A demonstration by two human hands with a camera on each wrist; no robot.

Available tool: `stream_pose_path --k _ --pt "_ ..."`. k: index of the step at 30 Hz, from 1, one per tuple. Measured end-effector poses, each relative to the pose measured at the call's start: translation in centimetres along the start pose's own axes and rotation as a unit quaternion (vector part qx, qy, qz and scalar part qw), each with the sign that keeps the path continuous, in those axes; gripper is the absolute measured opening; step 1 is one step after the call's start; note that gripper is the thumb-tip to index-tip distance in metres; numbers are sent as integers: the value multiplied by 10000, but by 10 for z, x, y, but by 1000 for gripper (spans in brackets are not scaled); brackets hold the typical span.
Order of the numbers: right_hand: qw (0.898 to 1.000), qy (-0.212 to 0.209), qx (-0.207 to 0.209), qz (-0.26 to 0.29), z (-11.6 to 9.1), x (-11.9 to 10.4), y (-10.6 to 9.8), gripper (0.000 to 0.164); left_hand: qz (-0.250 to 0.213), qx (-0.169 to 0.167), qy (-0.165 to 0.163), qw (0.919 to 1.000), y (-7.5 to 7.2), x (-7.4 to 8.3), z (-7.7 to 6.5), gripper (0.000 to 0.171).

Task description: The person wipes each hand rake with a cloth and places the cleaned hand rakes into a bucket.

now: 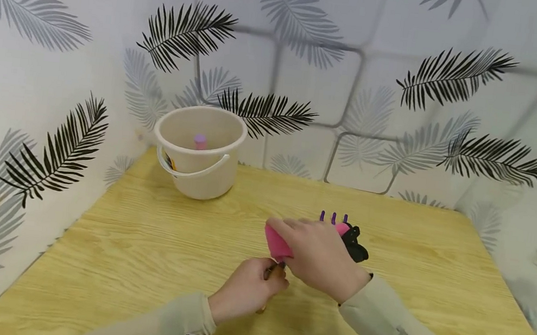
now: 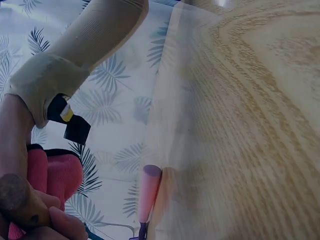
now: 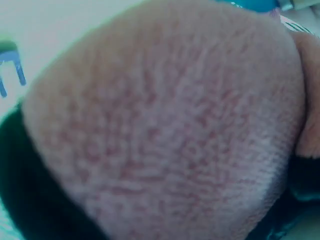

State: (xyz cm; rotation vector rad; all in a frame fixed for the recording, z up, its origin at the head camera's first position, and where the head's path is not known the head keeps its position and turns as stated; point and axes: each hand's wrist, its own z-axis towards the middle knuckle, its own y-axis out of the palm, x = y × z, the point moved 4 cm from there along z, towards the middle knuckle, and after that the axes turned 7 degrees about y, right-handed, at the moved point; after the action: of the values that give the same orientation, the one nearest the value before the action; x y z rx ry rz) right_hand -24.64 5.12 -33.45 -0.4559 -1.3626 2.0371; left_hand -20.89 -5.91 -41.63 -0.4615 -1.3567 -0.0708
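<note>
Near the middle of the table, my left hand (image 1: 253, 286) grips the brown wooden handle (image 2: 25, 202) of a tool; its rounded end shows in the left wrist view. My right hand (image 1: 320, 255) holds a pink cloth (image 1: 277, 242) just above the left fingers, around the tool's upper part. The cloth and hands hide the tool's head, so its kind cannot be told. Behind the right hand lies a hand rake with purple tines (image 1: 334, 218) and a pink handle (image 2: 150, 190), partly covered. In the right wrist view, the palm fills most of the picture.
A cream bucket (image 1: 205, 182) with its handle hanging down stands at the back left. A pink tool handle with a lilac end (image 1: 199, 142) sticks up inside. Leaf-patterned walls (image 1: 308, 73) border the wooden table (image 1: 153, 232) behind and at the sides.
</note>
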Motion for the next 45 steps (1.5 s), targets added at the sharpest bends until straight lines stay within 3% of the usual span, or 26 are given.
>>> stream_pose_path --k 4,9,17,20,27,35,40,45 --pt "9988 458 123 -93 2 12 2 56 -202 23 15 9998 -1 1 -1 20" --pt "9909 1317 -133 231 -7 26 8 61 -481 -69 46 9988 1 0 -2 29" --pt "9926 1122 100 445 -19 10 2 63 -419 216 -18 9989 -6 1 3 27" --pt "9906 1285 197 423 -21 13 1 64 -489 312 -7 9983 -9 5 3 26" --pt "9834 1738 417 306 -22 28 5 66 -1092 174 -17 9939 -8 11 0 23" --pt "9896 1252 329 623 -24 15 4 65 -981 259 78 9948 -10 9 2 25" --pt "9837 1617 425 655 -21 34 3 64 -1211 213 64 9924 -9 9 1 26" --pt "9773 1976 468 602 -17 49 3 67 -1087 112 81 9940 -6 7 -1 25"
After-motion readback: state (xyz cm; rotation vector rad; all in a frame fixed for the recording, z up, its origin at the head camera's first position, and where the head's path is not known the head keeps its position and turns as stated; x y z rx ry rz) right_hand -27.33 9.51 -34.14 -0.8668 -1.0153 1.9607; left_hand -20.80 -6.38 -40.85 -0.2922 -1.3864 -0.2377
